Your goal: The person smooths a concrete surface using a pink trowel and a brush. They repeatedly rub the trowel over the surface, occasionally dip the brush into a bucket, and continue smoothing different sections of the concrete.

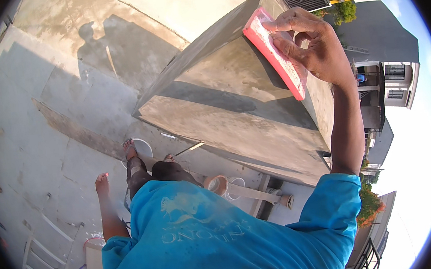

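My right hand (314, 43) is raised at the upper right, its fingers closed on the back of a pink plastering float (276, 61) with whitish residue on it. The float lies against the upper edge of a grey, plastered block-like structure (224, 116); its handle is mostly hidden by my fingers. A dark shadow falls across the face below it. My left hand (102, 183) hangs low at my left side, away from the structure. It is small and blurred, so its fingers cannot be made out.
By my feet are a white bucket (142, 148) and a long board (76, 129). An orange-rimmed bucket (216, 185) and a thin stick (190, 148) lie near the structure's base. A pale ladder-like frame (46, 254) stands at lower left. Houses (396, 77) rise at the right.
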{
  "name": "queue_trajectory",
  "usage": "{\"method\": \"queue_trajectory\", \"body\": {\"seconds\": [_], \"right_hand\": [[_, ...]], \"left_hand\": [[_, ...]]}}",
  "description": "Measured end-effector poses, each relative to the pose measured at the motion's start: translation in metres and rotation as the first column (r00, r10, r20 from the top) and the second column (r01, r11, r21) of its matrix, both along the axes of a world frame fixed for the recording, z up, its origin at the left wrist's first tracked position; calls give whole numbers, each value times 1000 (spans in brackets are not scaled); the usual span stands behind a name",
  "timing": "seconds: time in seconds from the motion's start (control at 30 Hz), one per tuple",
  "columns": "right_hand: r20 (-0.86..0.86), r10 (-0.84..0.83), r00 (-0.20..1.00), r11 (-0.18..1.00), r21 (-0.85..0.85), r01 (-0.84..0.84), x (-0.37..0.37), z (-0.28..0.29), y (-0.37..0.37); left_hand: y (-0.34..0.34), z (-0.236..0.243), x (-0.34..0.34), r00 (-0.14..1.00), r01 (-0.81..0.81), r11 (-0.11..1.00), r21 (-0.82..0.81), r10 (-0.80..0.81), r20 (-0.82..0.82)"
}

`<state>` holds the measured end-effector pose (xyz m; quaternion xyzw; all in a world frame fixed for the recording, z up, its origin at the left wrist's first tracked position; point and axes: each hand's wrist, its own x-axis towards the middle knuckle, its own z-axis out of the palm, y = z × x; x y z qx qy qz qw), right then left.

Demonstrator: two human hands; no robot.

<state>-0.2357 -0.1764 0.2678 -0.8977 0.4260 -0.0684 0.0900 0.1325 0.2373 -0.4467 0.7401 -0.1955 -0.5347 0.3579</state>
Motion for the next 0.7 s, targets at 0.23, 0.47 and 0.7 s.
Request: {"method": "queue_trajectory", "body": {"seconds": [0.23,0.47,0.7], "right_hand": [[-4,-104,995,987,125,104,-32,28,13],[-86,-50,995,993,106,60,-9,13,-1],[-213,64,975,983,183,-25,10,111,-13]], "left_hand": [[-48,54,0,992,-11,991,-133,-6,-125],[-27,24,2,1000,3,1000,15,-3,-8],[16,-20,9,996,-26,1000,-11,25,-82]]}}
